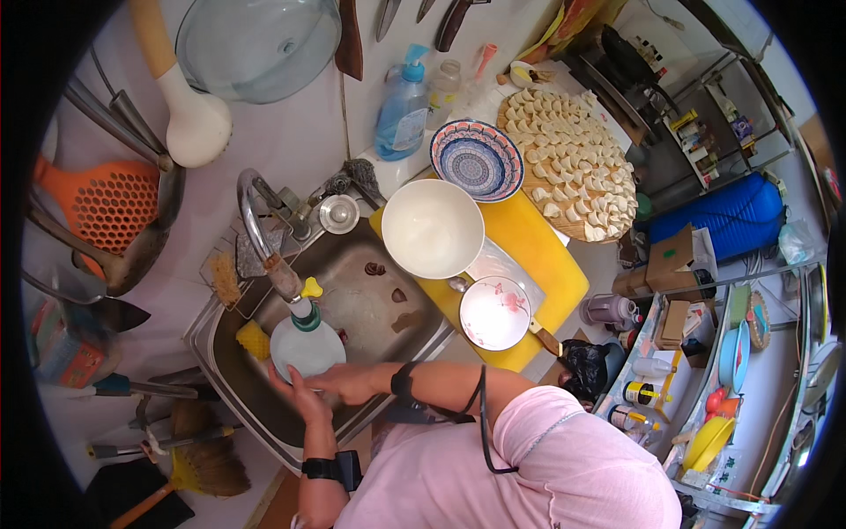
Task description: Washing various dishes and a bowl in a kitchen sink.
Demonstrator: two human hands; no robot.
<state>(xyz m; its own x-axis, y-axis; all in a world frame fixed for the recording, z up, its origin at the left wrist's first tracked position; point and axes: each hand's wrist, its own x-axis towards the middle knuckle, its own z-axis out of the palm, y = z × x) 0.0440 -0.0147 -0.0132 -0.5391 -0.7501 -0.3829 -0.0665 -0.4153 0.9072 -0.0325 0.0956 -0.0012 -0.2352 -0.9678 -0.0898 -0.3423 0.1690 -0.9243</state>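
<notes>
A white bowl (pixel 307 350) is directly beneath the green-tipped nozzle of the tap (pixel 285 281), over the stainless steel sink (pixel 357 284). My left hand (pixel 305 399) grips the bowl's near edge, with fingers spread along its side. My right hand (pixel 350 385) is at the near right edge of the same bowl, its fingertips partly hidden. A yellow sponge (pixel 253 340) rests against the sink wall beside the bowl. Several dark scraps (pixel 375 268) lie on the sink bottom.
On a yellow cutting board (pixel 568 281) stand a large white bowl (pixel 433 228), a floral bowl (pixel 495 313) and a knife (pixel 545 338). A patterned bowl (pixel 476 161), a blue pump bottle (pixel 402 109) and a round board of dumplings (pixel 568 165) are beyond. Utensils hang left, including an orange skimmer (pixel 115 208).
</notes>
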